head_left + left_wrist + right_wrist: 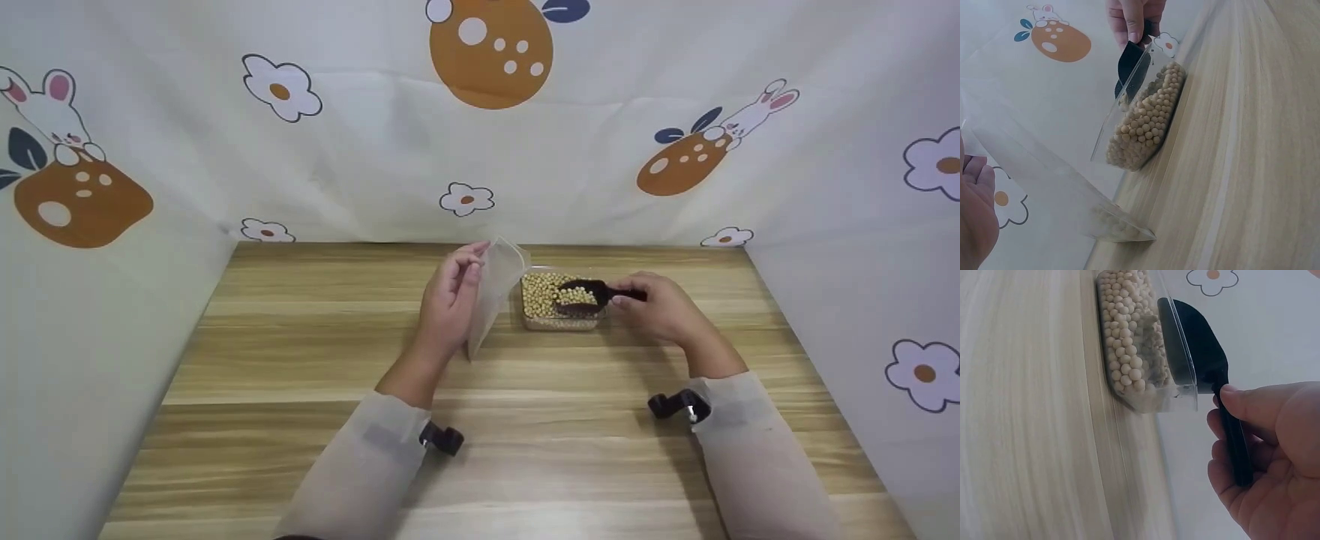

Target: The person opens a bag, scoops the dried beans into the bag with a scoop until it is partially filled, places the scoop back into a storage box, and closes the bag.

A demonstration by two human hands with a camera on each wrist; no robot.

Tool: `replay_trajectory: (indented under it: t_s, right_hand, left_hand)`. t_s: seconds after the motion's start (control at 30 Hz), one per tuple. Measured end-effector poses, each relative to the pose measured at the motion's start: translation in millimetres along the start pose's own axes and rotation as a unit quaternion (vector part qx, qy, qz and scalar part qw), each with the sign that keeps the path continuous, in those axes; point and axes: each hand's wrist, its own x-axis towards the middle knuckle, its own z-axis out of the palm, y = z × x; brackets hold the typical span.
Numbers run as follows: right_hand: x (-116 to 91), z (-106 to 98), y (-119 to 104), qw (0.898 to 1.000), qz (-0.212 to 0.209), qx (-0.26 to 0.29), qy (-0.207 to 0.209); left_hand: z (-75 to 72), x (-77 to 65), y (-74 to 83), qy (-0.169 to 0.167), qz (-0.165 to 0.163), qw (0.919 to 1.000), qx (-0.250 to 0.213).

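A clear plastic container (561, 325) full of pale round beans (538, 294) stands near the back of the table. My right hand (656, 306) grips the handle of a black scoop (1199, 346). Beans lie in the scoop, which is over the container and partly inside its rim. To the left of the container, my left hand (452, 296) holds a translucent bag (496, 292) upright by its upper part. The bag's mouth gapes toward the container. Some beans (1114, 222) show in the bottom of the bag, which is close to the tabletop in the left wrist view.
The wood-grain table (300, 360) extends around both arms. A pale curtain (360, 150) printed with oranges, rabbits and flowers hangs along its back and sides. Black camera mounts are strapped to the left wrist (442, 437) and the right wrist (681, 405).
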Motion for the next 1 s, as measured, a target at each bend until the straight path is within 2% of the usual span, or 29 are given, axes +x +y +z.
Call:
replay_trajectory:
  t_s: [0.53, 0.77, 1.0]
  right_hand:
    - [-7, -14, -18, 0.998, 0.013, 0.058, 0.016]
    - [-9, -18, -29, 0.994, 0.020, 0.109, 0.020]
    - [-8, -22, -42, 0.993, 0.002, 0.112, 0.032]
  left_hand:
    - [0.3, -0.3, 1.3, 0.001, -0.003, 1.0000, 0.001]
    - [-0.2, 0.4, 0.7, -0.008, -0.002, 0.9999, -0.006]
    - [0.2, 1.0, 0.8, -0.008, -0.006, 0.9999, -0.008]
